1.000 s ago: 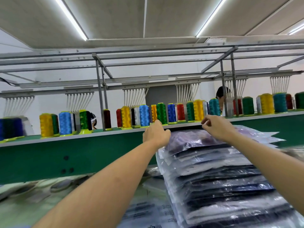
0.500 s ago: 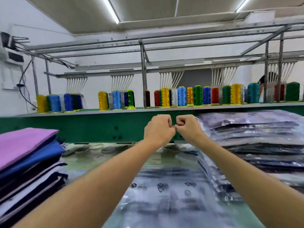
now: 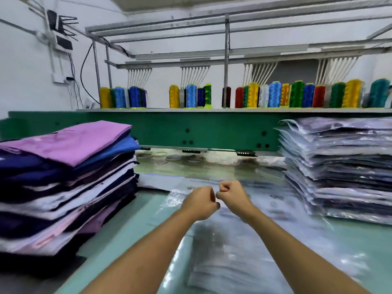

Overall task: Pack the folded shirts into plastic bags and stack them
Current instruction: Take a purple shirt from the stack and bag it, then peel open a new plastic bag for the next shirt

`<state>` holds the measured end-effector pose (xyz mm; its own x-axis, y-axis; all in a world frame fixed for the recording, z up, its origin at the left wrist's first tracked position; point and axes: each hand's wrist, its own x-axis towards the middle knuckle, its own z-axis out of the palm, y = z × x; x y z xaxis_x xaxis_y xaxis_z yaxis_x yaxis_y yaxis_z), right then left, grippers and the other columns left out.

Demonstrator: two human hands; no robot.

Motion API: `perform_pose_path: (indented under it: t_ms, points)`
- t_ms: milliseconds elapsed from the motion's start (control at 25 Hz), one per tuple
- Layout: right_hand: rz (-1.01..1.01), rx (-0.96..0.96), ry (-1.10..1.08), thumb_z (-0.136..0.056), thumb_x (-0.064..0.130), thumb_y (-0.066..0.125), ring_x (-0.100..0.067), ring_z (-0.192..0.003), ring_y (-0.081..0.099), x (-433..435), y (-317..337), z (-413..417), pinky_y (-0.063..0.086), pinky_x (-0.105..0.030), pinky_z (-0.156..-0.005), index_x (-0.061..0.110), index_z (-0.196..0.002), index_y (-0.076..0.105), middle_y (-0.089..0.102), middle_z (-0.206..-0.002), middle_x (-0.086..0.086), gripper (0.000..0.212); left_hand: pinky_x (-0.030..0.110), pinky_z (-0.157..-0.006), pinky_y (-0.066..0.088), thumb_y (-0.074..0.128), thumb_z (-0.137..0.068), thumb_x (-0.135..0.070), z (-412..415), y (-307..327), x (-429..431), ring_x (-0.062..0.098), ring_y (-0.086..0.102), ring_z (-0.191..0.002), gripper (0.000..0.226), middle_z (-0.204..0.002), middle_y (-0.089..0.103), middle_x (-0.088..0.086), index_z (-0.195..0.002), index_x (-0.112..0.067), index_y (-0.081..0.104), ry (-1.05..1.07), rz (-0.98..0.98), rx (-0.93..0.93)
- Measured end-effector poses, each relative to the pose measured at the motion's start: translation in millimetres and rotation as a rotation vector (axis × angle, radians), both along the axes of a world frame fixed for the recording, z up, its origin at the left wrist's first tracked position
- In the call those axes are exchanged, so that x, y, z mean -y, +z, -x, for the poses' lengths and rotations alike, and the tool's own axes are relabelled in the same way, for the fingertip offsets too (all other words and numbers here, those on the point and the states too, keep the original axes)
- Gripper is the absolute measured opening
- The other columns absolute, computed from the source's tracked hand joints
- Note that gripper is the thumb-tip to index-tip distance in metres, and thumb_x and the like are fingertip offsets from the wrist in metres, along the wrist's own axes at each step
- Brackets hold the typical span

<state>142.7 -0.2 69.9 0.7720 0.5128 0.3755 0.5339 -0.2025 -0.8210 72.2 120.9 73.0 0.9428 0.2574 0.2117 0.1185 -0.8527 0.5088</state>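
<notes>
Left hand and right hand balled into fists, knuckles touching at centre frame over plastic bags. Folded shirts piled left, bagged stack right.

In front of the green beam I have one open lane, down the middle of the table, floored with flat empty bags. My left hand and right hand, both fisted and knuckles touching, sit in it. Toward the beam's left end the folded shirt stack walls the lane; toward its right end the bagged stack does. Under the beam there is only a low slot. Thread cones crowd its top.
</notes>
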Motion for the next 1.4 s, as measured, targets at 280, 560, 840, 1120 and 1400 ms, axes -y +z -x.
perform_pose_path:
  t_ms: [280, 560, 840, 1120, 1400]
  points:
    - [0.146, 0.022, -0.263, -0.079, 0.004, 0.062, -0.015, -0.058, 0.045, 10.6, -48.3, -6.3, 0.033, -0.032, -0.058, 0.018, -0.065, 0.041, 0.047, -0.062, 0.002, 0.029, 0.040, -0.107, 0.040, 0.058, -0.082, -0.075, 11.2, -75.2, -27.6, 0.028, 0.047, -0.132, 0.075, -0.147, 0.048, 0.002, -0.142, -0.031, 0.046, 0.059, 0.006, -0.201]
    - [0.188, -0.097, -0.345, -0.089, 0.025, 0.060, -0.021, -0.079, 0.066, 25.3, -70.8, -16.7, 0.049, -0.032, -0.069, 0.024, -0.105, 0.057, 0.068, -0.088, -0.002, 0.017, 0.035, -0.097, 0.034, 0.059, -0.090, -0.056, 3.5, -86.2, -29.0, 0.017, 0.060, -0.110, 0.026, -0.105, 0.069, -0.010, -0.097, -0.032, 0.054, 0.297, -0.055, 0.103]
    - [-0.249, -0.362, -0.167, -0.091, 0.002, 0.064, -0.010, -0.043, 0.050, 20.9, -66.7, -15.0, 0.037, -0.021, -0.040, 0.009, -0.105, 0.061, 0.058, -0.051, 0.003, 0.016, 0.029, -0.097, 0.046, 0.072, -0.088, -0.044, 8.9, -83.9, -22.5, 0.001, 0.060, -0.105, 0.018, -0.106, 0.067, -0.017, -0.100, -0.032, 0.065, -0.027, 0.201, 0.477]
    - [-0.367, -0.588, -0.133, -0.097, 0.010, 0.055, -0.015, -0.044, 0.045, 12.9, -59.5, -3.8, 0.028, -0.020, -0.041, 0.012, -0.101, 0.056, 0.057, -0.062, -0.004, 0.005, 0.030, -0.081, 0.054, 0.078, -0.087, -0.034, 7.5, -73.4, 8.5, 0.002, 0.067, -0.088, 0.013, -0.098, 0.071, -0.015, -0.096, -0.024, 0.075, -0.286, 0.032, 0.699]
    - [-0.341, -0.665, -0.042, -0.097, -0.004, 0.038, -0.012, -0.043, 0.029, 7.3, -51.1, 4.7, 0.020, -0.023, -0.040, 0.011, -0.108, 0.047, 0.042, -0.058, -0.001, 0.021, 0.040, -0.067, 0.050, 0.062, -0.099, -0.041, 11.6, -69.8, 5.7, 0.022, 0.063, -0.073, 0.016, -0.083, 0.073, -0.003, -0.099, -0.025, 0.065, -0.120, -0.099, 0.558]
